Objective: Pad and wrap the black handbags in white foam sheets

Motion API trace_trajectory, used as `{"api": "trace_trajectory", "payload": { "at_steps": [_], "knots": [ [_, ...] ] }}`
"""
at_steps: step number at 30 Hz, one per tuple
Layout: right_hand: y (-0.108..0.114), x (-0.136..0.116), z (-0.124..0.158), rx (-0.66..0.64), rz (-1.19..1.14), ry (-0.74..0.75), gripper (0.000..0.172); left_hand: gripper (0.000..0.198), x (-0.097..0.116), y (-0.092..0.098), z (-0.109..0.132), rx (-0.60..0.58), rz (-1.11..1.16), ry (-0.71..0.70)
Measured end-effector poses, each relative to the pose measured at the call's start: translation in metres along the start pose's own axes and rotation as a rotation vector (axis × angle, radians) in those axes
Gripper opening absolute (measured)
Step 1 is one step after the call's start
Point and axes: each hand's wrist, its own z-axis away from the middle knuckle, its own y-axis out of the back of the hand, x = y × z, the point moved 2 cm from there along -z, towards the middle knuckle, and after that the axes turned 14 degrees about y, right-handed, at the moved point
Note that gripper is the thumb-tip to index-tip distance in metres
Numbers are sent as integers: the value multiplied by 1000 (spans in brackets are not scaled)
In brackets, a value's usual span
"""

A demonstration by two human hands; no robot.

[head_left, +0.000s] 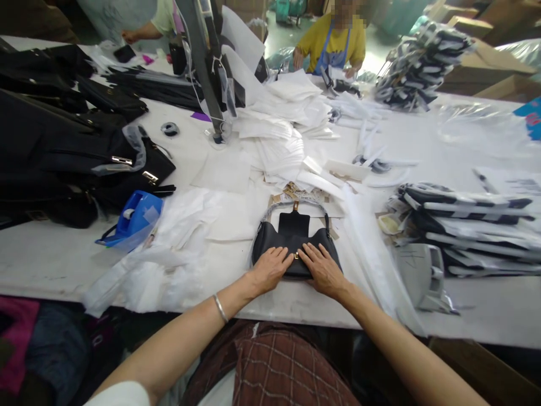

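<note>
A black handbag (270,237) lies on the white table in front of me, its strap end pointing away. Its flap (293,224) is folded back toward the wrapped handle (325,210), and a small gold clasp (296,256) shows at the middle. My left hand (273,268) rests on the left part of the bag with the fingers stretched out. On the right part, my right hand (323,270) lies flat with its fingers spread. The thumbs are on either side of the clasp. What is under the palms is hidden.
Piled black bags (54,146) and a blue tape dispenser (137,217) are on the left. White sheets (279,141) heap up ahead, beside a dark upright post (205,67). Stacked wrapped items (465,231) stand on the right. Across the table is a person in a yellow top (357,42).
</note>
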Motion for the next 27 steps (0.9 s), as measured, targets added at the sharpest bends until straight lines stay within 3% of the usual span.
{"api": "trace_trajectory", "payload": {
  "at_steps": [4, 7, 10, 12, 15, 18, 22, 24, 27],
  "knots": [
    [-24, 0, -3, 103, 84, 44, 66, 45, 20, -20, -10, 49, -100, 85],
    [-50, 3, -2, 273, 147, 22, 56, 44, 19, -43, -11, 120, -138, 95],
    [-74, 3, -4, 446, 152, 10, 58, 47, 13, -61, -9, 178, -125, 90],
    [-82, 2, -5, 494, 129, 17, 62, 52, 11, -66, -8, 180, -101, 91],
    [-75, 3, -5, 472, 71, 33, 60, 61, 10, -67, -7, 160, -41, 101],
    [-51, 4, -6, 334, -18, 90, 61, 78, 10, -66, -6, 156, 7, 97],
    [-21, 9, -20, 234, -104, 66, 68, 77, 9, -69, -7, 184, -5, 92],
    [-19, 12, -30, 239, -101, 79, 77, 77, 10, -70, -8, 195, -17, 91],
    [-34, 17, -38, 261, -72, 162, 88, 79, 13, -66, -9, 173, -38, 95]
  ]
}}
